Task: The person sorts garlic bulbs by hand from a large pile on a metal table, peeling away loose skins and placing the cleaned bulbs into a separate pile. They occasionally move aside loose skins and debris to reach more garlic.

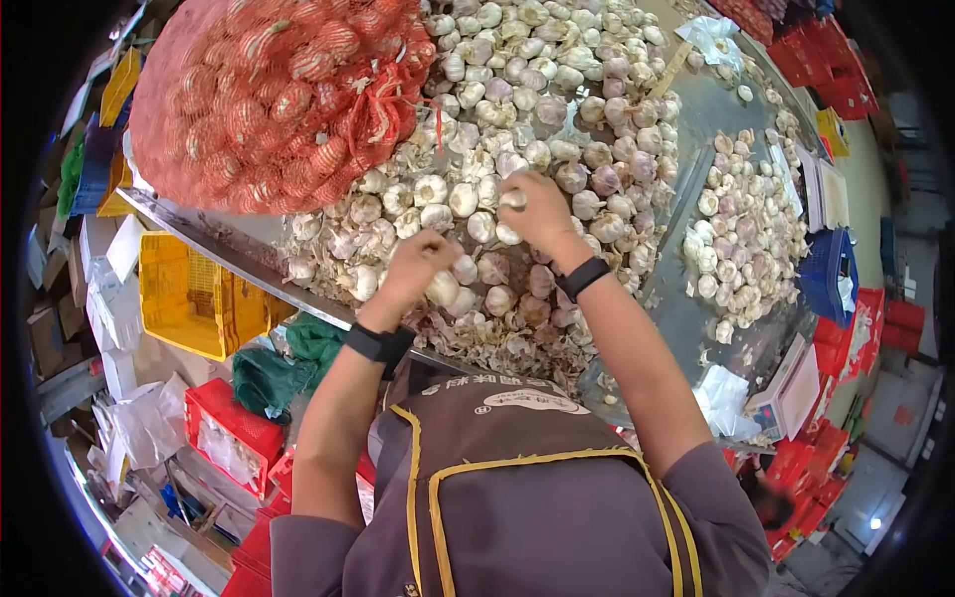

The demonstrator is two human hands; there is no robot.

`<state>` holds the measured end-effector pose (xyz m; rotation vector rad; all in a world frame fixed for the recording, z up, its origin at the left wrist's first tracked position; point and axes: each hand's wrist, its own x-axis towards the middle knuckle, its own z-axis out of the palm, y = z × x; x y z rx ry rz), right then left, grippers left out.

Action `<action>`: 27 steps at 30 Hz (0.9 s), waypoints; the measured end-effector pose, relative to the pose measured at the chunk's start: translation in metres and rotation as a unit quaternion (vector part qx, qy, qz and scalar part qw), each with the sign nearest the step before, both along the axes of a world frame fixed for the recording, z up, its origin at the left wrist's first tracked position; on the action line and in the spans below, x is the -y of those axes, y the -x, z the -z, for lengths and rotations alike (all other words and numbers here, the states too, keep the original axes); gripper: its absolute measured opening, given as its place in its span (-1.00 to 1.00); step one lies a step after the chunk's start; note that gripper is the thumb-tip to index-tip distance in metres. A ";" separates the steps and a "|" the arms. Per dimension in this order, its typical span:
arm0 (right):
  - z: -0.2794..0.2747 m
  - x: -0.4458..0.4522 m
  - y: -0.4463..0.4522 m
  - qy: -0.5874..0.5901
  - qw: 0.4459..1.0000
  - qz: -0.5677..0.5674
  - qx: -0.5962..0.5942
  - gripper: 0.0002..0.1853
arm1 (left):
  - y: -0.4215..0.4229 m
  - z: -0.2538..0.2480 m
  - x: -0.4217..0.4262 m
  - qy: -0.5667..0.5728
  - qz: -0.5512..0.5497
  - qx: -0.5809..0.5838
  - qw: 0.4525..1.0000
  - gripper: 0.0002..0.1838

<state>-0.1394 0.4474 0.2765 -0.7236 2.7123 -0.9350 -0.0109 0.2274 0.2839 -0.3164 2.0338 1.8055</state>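
My right hand [540, 211] has its fingers wrapped round a white garlic bulb [513, 200], just above the pile. My left hand [420, 264] is to its left and a little nearer to me, with fingers curled together; what they hold, if anything, is hidden. Beneath and around both hands lie many loose garlic bulbs [430, 189], white to purplish. Dry peeled skins [497, 343] are heaped along the near edge, against my apron. Both wrists wear black bands.
A bulging red mesh sack of garlic [269, 99] fills the table's far left. Right of a metal divider [679, 219] lies another group of bulbs [746, 224]. A yellow crate [184, 298] and a red crate [229, 433] stand below left; a blue basket [831, 277] is at right.
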 end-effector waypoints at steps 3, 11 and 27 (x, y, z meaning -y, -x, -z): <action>-0.026 -0.030 0.008 0.258 0.921 0.149 0.252 -0.83 | -0.003 -0.007 -0.034 0.298 0.083 -0.059 0.949 -0.43; -0.021 -0.083 -0.022 0.027 0.988 0.008 0.154 -0.72 | 0.020 -0.017 -0.031 0.256 0.147 0.042 0.954 -0.37; -0.026 -0.065 -0.017 -0.085 0.953 -0.048 0.288 -0.40 | -0.025 -0.069 -0.039 -0.330 -0.208 0.055 0.919 -0.69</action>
